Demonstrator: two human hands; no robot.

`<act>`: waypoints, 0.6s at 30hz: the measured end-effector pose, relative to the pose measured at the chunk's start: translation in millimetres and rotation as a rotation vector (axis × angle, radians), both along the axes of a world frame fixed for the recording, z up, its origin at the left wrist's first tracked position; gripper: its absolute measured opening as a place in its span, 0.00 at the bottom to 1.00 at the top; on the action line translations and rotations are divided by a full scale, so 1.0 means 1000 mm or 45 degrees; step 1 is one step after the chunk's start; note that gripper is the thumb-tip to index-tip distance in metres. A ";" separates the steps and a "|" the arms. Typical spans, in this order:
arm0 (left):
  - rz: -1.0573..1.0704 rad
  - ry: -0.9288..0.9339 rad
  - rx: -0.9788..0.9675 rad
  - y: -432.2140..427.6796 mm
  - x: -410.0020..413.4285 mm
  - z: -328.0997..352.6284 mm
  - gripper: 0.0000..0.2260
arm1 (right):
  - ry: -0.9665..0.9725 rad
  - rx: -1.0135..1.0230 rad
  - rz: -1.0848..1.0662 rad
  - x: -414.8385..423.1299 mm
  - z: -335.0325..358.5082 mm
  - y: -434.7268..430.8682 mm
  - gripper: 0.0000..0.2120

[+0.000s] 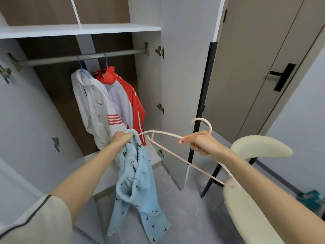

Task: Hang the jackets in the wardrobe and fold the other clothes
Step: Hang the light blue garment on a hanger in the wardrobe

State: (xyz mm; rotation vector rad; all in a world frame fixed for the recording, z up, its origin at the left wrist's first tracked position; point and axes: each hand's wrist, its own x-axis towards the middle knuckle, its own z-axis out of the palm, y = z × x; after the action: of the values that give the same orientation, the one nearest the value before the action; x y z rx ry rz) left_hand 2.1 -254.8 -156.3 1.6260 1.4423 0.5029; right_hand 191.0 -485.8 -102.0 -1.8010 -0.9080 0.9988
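My left hand (121,137) grips the top of a light blue fleece garment (139,187) with small dark prints, which hangs down in front of the open wardrobe. My right hand (198,142) holds a pale pink hanger (168,133) near the base of its hook. The hanger's left end reaches to the blue garment by my left hand. Inside the wardrobe, a white jacket (93,106) and a red and white jacket (126,95) hang from the grey rail (70,59).
A cream chair (258,147) with black legs stands at the right, under my right forearm. The wardrobe's right door (184,76) stands open beside a beige room door (260,67). A white shelf (79,29) runs above the rail. Grey floor tiles lie below.
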 end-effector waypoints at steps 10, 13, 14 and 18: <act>-0.520 0.227 0.293 -0.021 -0.001 0.027 0.09 | 0.021 -0.072 0.091 -0.031 -0.010 0.019 0.07; -0.675 0.192 0.374 -0.029 0.005 0.037 0.14 | 0.081 -0.120 0.142 -0.038 -0.015 0.026 0.08; -0.714 0.154 0.377 -0.033 0.007 0.041 0.13 | 0.100 -0.131 0.152 -0.039 -0.016 0.028 0.08; -0.873 -0.058 0.312 -0.057 0.013 0.068 0.09 | 0.089 -0.042 0.157 -0.049 -0.014 0.036 0.09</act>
State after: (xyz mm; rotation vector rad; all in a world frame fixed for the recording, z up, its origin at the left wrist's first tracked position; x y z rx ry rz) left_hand 15.1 -312.1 -88.4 2.1480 0.7260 0.3164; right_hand 142.2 -449.7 -115.9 -1.7430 -0.9737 1.1531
